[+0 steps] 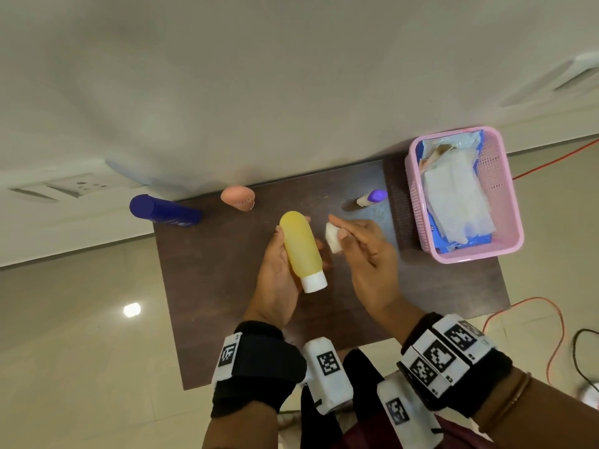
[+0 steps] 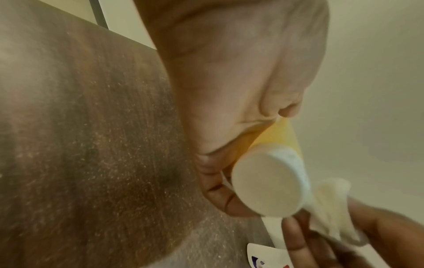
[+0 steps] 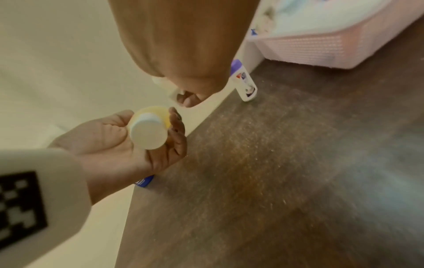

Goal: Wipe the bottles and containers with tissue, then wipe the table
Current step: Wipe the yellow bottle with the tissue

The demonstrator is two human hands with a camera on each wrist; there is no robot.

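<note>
left hand (image 1: 278,270) grip curled round yellow bottle (image 1: 301,244), held above the surface (image 1: 227,303), long axis pointing away, cap near. right hand (image 1: 366,254) pinches tissue (image 1: 333,238) just right of it, not quite touching.

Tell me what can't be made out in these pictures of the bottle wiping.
- Yellow bottle: any label; the head view shows plain yellow, and the left hand covers its far side.
- Tissue: whether it touches the bottle; the right hand hides most of it.
- Blue bottle: print too small in the head view.
- Pink basket: packets under the white sheets, covered.
</note>
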